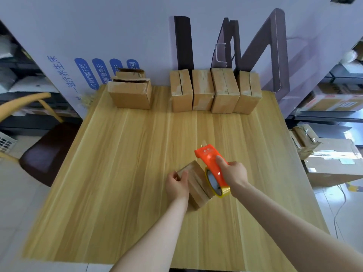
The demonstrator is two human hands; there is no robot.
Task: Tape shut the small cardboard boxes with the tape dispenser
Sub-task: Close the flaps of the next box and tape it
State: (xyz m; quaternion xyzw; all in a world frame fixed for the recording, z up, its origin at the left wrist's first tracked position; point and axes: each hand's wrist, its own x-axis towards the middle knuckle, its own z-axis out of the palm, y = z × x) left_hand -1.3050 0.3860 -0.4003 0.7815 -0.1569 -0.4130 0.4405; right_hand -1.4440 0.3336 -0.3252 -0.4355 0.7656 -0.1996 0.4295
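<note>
A left hand (177, 184) grips a small box (196, 185) near the table (117, 173) front edge — apparently bracing it — while the right hand (232, 173) clasps the orange tape dispenser (211, 163) against the box's right side, seemingly ready to seal it.

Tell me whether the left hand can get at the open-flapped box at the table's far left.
Probably yes: only bare table separates the left hand from the open-flapped box. It grips the near box, though, and must release it first.

Left hand (176, 185) holds box (198, 186), right hand (234, 173) grips dispenser (209, 159)
</note>
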